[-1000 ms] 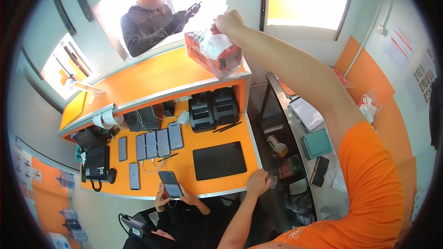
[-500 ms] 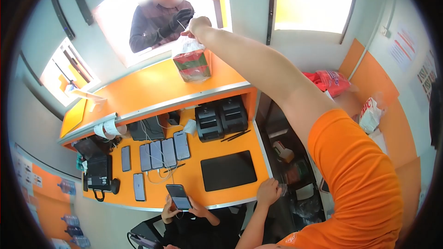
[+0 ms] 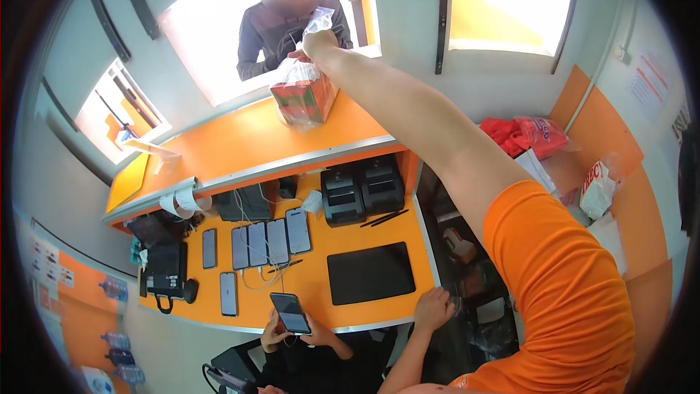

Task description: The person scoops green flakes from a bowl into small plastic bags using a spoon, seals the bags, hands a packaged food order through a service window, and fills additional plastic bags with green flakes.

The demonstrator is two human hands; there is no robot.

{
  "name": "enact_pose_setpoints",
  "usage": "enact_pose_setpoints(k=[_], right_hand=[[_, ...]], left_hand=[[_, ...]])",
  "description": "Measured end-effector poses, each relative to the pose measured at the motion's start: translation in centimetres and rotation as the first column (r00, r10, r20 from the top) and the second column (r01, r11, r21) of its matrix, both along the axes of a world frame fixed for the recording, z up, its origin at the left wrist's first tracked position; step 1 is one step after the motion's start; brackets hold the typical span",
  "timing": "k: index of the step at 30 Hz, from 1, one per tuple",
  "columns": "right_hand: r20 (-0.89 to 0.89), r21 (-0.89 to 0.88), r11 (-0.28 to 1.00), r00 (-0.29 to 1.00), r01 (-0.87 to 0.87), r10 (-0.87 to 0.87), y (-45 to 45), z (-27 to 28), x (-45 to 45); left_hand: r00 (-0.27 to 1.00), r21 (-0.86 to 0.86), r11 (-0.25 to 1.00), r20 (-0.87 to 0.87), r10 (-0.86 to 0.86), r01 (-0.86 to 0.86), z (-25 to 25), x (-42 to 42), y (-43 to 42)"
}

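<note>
My right hand (image 3: 319, 45) is closed on the top of a clear plastic bag (image 3: 297, 71) with a red and green box (image 3: 303, 101) inside. The bag is at the raised orange counter (image 3: 233, 137), just inside the window. A person in dark clothes and dark gloves (image 3: 288, 45) stands outside, their hands close behind the bag. My left hand (image 3: 434, 309) rests at the right edge of the lower desk (image 3: 379, 314), its fingers curled; whether it grips the edge or something small is hard to make out.
A seated co-worker's hands (image 3: 275, 334) hold a phone (image 3: 290, 313) at the desk's front. Several phones with cables (image 3: 267, 242), a black tablet (image 3: 371, 273), black docks (image 3: 362, 191) and a black bag (image 3: 167, 271) lie on the desk. Red bags (image 3: 526, 135) sit at the right.
My right hand has carried the bagged box leftward along the raised counter toward the window person. That person's hands are now closer to the bag. The view has shifted slightly.
</note>
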State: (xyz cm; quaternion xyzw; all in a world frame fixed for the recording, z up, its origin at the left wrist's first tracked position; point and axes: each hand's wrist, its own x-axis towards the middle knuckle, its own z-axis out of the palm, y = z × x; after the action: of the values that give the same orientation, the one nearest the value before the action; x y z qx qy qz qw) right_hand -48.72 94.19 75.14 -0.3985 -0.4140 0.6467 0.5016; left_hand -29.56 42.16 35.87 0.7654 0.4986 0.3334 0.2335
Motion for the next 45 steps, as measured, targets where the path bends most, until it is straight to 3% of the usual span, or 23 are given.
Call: enact_pose_setpoints(k=[4, 7, 10, 14, 15, 17, 20, 21, 23, 24, 28, 30, 32, 34, 37, 40, 41, 44, 45], right_hand=[[0.189, 0.095, 0.984, 0.974, -0.148, 0.128, 0.4, 0.0, 0.9], [0.171, 0.134, 0.980, 0.978, -0.148, 0.124, -2.1, 0.3, 2.6], [0.274, 0.157, 0.956, 0.941, -0.248, 0.199, -4.7, 1.1, 4.8], [0.422, 0.181, 0.959, 0.898, -0.219, 0.126, -9.3, 1.1, 8.2], [0.510, 0.264, 0.932, 0.856, -0.249, 0.084, -10.0, 0.4, 9.6], [0.426, 0.350, 0.925, 0.905, -0.147, -0.017, -15.0, -0.5, 12.8], [0.380, 0.350, 0.919, 0.924, -0.182, 0.038, -21.9, -4.1, 18.5], [0.287, 0.286, 0.939, 0.952, -0.189, 0.105, -25.6, -4.7, 20.6], [0.285, 0.188, 0.978, 0.958, -0.086, 0.030, -32.1, -7.6, 23.2], [0.398, 0.063, 0.991, 0.913, -0.122, 0.087, -34.7, -9.3, 25.2], [0.704, 0.174, 0.955, 0.709, -0.242, 0.051, -43.6, -22.3, 31.7], [0.681, -0.220, 0.947, 0.658, -0.234, 0.320, -50.5, -20.7, 33.9], [0.670, -0.386, 0.885, 0.580, -0.261, 0.463, -55.8, -22.0, 36.6], [0.634, -0.488, 0.834, 0.551, -0.259, 0.542, -60.9, -21.6, 38.8], [0.536, -0.600, 0.742, 0.537, -0.300, 0.651, -67.0, -22.6, 41.6], [0.463, -0.598, 0.758, 0.659, -0.260, 0.592, -72.2, -21.4, 41.8], [0.487, -0.617, 0.746, 0.623, -0.252, 0.613, -73.0, -20.7, 41.5], [0.460, -0.572, 0.796, 0.726, -0.198, 0.512, -75.2, -23.7, 42.0], [0.550, -0.521, 0.833, 0.675, -0.183, 0.492, -75.4, -23.9, 41.8]], left_hand=[[1.000, 0.002, 1.000, -0.006, 0.006, -0.006, 0.1, 0.1, 0.1], [1.000, -0.005, 1.000, -0.013, 0.014, -0.015, 0.2, 0.2, -0.1], [0.999, 0.006, 1.000, -0.034, 0.025, -0.025, 0.2, 0.3, 0.0], [0.999, 0.008, 1.000, -0.041, 0.020, -0.020, 1.0, 0.2, -0.3], [0.999, 0.009, 1.000, -0.047, 0.014, -0.014, 0.9, 0.2, -0.3], [0.999, 0.016, 1.000, -0.049, 0.008, -0.007, 0.2, 0.3, -0.4], [0.999, 0.025, 0.999, -0.043, 0.030, -0.028, 0.3, 0.3, -0.8], [0.999, 0.027, 0.999, -0.049, 0.022, -0.021, 0.1, 0.3, -1.1], [0.998, 0.036, 0.999, -0.056, 0.026, -0.024, -0.3, 0.4, -1.0], [0.998, 0.041, 0.999, -0.060, 0.025, -0.023, -0.2, 0.4, -0.9], [0.997, 0.039, 0.999, -0.066, 0.029, -0.027, -1.7, 0.7, -1.8], [0.997, 0.053, 0.999, -0.074, -0.003, 0.006, -1.3, 0.2, -1.2], [0.999, -0.009, 1.000, -0.042, -0.019, 0.019, -1.2, 0.0, -1.2], [0.999, 0.039, 0.999, -0.003, -0.037, 0.037, -1.2, 0.0, -1.3], [0.996, 0.065, 0.995, 0.031, -0.083, 0.081, -1.3, -0.7, -1.4], [0.995, 0.064, 0.995, 0.055, -0.083, 0.080, -0.8, -0.6, -1.9], [0.995, 0.068, 0.995, 0.068, -0.077, 0.072, -0.8, -0.6, -2.0], [0.991, 0.033, 0.999, 0.135, -0.020, 0.016, -1.4, -0.4, -2.5], [0.985, 0.017, 1.000, 0.173, 0.005, -0.008, -1.4, -0.2, -2.8]])
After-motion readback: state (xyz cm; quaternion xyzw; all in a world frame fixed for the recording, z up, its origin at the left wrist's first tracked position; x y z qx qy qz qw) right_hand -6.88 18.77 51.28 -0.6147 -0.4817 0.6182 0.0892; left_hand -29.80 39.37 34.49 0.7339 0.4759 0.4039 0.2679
